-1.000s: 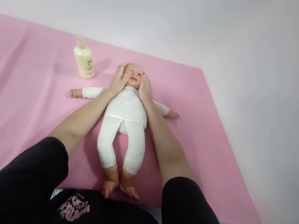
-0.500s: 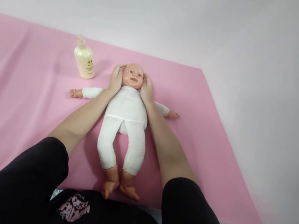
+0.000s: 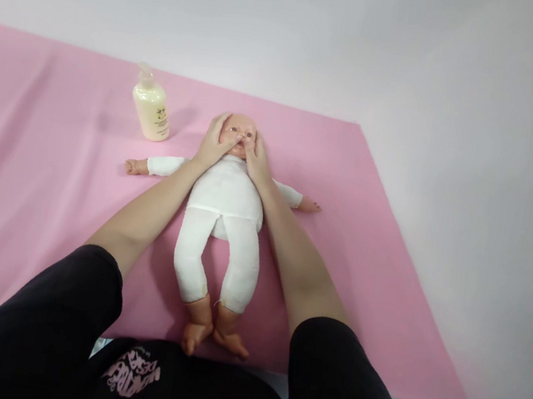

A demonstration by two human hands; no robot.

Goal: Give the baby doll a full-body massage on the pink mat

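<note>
A baby doll (image 3: 228, 187) with a white cloth body lies on its back, its head away from me and its bare feet toward me. My left hand (image 3: 215, 141) cups one side of the doll's head (image 3: 242, 123), the thumb laid across the cheek close to the mouth. Against the opposite side rests my right hand (image 3: 259, 158), its thumb also near the mouth. Together they hold the head between them. The thumbs partly cover the lower part of the doll's face, and the fingers along the sides are partly hidden.
A pump bottle (image 3: 151, 112) of pale yellow liquid with a printed label stands to the left of the doll's head. Under everything lies a pink cloth (image 3: 352, 260), wrinkled at the left. A pale wall (image 3: 292, 35) rises behind.
Both thumbs have come inward from the sides of the doll's head onto its face by the mouth. The doll and the bottle stay in place.
</note>
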